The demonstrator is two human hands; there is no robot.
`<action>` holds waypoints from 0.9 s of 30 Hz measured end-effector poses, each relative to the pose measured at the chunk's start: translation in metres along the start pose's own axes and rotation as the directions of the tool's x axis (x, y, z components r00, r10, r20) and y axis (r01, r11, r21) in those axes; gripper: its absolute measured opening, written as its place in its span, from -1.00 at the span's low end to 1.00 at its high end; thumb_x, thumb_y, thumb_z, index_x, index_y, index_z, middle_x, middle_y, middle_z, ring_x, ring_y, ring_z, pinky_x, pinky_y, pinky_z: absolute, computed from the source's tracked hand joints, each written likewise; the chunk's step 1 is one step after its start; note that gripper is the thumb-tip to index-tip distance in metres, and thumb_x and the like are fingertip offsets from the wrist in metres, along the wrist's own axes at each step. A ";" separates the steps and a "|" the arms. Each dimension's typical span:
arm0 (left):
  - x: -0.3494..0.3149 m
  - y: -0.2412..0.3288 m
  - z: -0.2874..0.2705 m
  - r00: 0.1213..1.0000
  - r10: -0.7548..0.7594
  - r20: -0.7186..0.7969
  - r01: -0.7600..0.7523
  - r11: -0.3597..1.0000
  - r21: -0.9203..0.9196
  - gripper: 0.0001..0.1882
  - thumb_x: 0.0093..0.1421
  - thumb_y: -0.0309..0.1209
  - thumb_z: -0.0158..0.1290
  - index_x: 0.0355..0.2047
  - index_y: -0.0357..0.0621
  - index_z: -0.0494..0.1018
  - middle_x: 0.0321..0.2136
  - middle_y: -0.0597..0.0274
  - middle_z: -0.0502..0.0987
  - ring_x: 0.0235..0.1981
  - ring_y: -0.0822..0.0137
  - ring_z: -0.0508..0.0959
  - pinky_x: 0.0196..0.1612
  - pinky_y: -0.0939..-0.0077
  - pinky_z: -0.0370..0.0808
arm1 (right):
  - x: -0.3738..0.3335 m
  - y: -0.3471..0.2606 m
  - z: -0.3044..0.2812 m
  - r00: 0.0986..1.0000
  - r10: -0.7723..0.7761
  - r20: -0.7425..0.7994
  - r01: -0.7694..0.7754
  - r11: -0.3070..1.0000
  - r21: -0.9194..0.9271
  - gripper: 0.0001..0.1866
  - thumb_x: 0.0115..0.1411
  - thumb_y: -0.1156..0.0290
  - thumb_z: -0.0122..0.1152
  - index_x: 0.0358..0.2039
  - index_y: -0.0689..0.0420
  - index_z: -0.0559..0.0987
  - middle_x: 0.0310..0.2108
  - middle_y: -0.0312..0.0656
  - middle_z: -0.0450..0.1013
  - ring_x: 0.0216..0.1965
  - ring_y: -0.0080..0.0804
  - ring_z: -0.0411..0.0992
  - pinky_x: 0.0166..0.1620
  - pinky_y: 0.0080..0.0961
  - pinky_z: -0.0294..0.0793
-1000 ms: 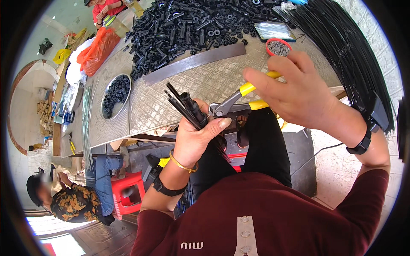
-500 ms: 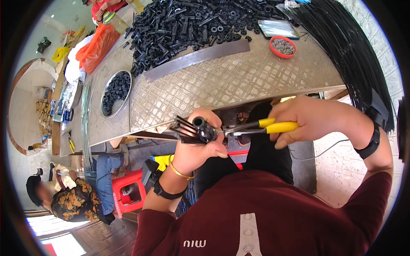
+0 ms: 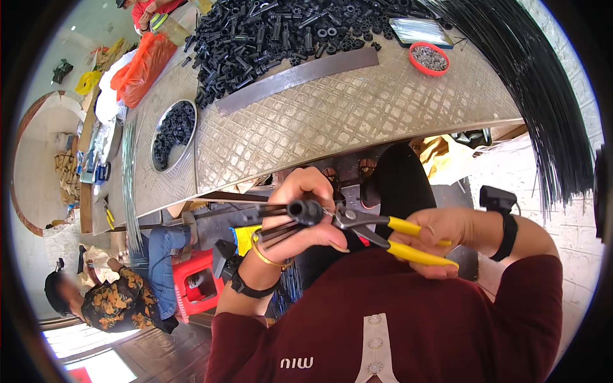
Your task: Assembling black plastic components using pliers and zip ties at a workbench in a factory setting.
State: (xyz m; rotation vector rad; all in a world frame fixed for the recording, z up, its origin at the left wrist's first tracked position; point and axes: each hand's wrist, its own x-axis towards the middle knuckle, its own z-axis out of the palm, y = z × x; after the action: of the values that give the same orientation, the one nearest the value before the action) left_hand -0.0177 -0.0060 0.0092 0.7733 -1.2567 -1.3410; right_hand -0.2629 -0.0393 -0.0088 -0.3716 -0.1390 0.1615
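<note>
My left hand is wrapped round a black plastic tubular hub with an open round end. Several thin black rods stick out beside it toward the left. My right hand grips pliers with yellow handles, which are spread apart. The steel jaws reach the hub's right side, close to my left fingertips. What lies between the jaws is too small to make out. Both hands are in front of my body, below the table's near edge.
The patterned table carries a heap of black plastic parts, a metal strip, a red bowl of small metal bits and a round tray. Long black rods hang off the right. A person sits at left.
My right hand and the pliers have come down and closer to my body. The pliers' handles have spread wider. My left hand with the hub has dropped slightly.
</note>
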 end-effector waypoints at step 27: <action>0.008 0.004 -0.016 0.982 -0.018 0.190 -0.020 0.981 0.195 -0.49 -0.31 -0.41 0.41 -0.35 -0.11 0.38 -0.52 0.44 0.33 -0.58 0.62 0.28 -0.53 0.71 0.25 | -0.004 -0.040 0.048 0.734 0.192 -0.651 -0.431 0.873 -0.227 -0.23 0.04 0.49 0.09 0.24 0.14 -0.03 -0.45 0.02 0.47 -0.54 -0.27 0.49 -0.49 -0.48 0.50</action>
State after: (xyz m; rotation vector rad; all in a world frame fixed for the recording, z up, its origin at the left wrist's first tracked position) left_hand -0.0031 -0.0167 0.0112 0.7934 -1.5594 -1.3279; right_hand -0.2689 -0.0604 0.0499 -0.8095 0.5627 0.3514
